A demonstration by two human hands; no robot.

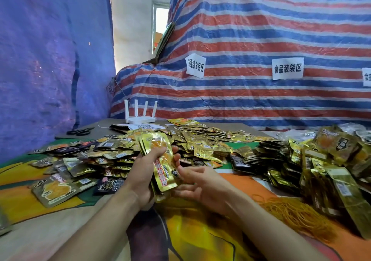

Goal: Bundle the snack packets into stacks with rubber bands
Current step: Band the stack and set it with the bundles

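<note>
My left hand point(146, 172) grips a stack of gold snack packets point(160, 160) held upright over the table, thumb across its front. My right hand point(197, 186) lies just right of the stack, palm up, fingers relaxed and touching the lower edge of the front packet. Loose gold packets point(202, 140) are spread across the table behind the hands. A pile of yellow rubber bands point(297, 214) lies on the cloth at the right, near my right forearm.
Bundled packet stacks point(325, 166) are heaped at the right. A white router point(140, 116) and black scissors point(80, 131) sit at the table's far left. A striped tarp point(261, 70) with paper labels rises behind. Orange-and-green cloth point(200, 230) covers the near table.
</note>
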